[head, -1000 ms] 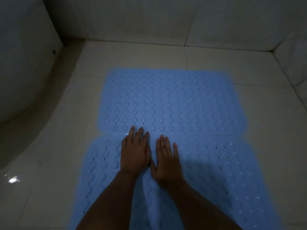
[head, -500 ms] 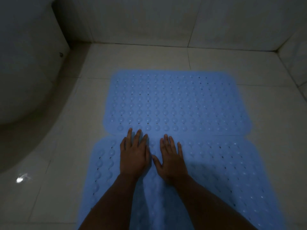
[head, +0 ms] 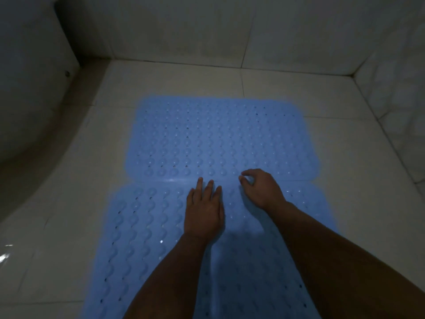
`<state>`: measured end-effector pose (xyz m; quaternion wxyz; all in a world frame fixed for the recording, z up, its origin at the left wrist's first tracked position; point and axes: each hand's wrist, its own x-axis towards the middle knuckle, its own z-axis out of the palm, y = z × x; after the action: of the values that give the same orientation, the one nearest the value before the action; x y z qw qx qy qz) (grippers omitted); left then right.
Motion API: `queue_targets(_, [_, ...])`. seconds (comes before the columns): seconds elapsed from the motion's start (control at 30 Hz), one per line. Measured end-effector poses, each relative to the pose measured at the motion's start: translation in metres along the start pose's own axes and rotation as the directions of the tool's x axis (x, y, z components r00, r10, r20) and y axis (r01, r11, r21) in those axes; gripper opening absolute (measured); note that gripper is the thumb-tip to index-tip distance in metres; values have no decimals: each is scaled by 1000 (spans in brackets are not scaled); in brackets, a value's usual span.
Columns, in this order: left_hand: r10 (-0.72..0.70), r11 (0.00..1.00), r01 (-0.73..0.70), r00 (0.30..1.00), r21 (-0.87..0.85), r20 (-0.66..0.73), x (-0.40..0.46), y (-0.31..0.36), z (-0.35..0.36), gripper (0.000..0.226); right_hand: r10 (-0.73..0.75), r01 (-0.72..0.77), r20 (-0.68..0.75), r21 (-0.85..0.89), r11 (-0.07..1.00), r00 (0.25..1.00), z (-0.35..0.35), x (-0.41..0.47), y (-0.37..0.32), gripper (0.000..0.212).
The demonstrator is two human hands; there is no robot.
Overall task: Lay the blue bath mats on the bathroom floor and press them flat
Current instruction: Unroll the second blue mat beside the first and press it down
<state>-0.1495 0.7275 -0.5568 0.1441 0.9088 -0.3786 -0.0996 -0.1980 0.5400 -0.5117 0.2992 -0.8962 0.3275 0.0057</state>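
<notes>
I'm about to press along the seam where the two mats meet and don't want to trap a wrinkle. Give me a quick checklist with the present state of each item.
1. Far mat flat on the floor: ok, no lifted corner shows.
2. Near mat flat: cannot tell; a faint ridge may run between the forearms, and its near end is out of frame.
3. Mats meet edge to edge: ok on the left; under the hands it is hidden.
4. Left hand flat on the near mat, fingers at the seam: ok.
5. Right hand flat: not ok, its fingers are curled at the seam; whether they have a grip on an edge cannot be told.
6. Mats clear of the walls: ok.
</notes>
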Motion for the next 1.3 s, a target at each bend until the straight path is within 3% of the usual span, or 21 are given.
queue_targets(0.17, [53,996,-60,994,67,100,17,34,44,72,-90,89,-132,-13,996,987,-11,-2,31,26])
queue_targets(0.3, [57,992,-59,998,108,18,17,32,72,92,-162,163,-199,-6,987,967,-7,7,49,19])
queue_targets(0.4, [78,992,-74,996,102,-38,18,31,82,90,-209,211,-232,-14,977,950,0,17,57,15])
queue_targets(0.57, [71,991,-69,997,111,-11,21,32,82,84,-251,254,-294,-30,967,922,12,26,63,13])
queue_targets(0.77, [-5,998,-4,989,58,151,26,40,63,83,-188,189,-131,-1,982,973,6,13,64,17])
queue_targets(0.9, [-62,998,50,955,47,289,54,56,27,74,-180,182,28,-171,968,983,7,-8,66,38])
queue_targets(1.07, [-73,992,59,989,111,125,59,41,-3,60,-125,195,207,-366,910,970,40,-37,73,69])
queue_targets(1.3, [-6,998,8,1000,57,-26,33,29,14,51,-196,204,62,-421,884,979,62,-48,85,76])
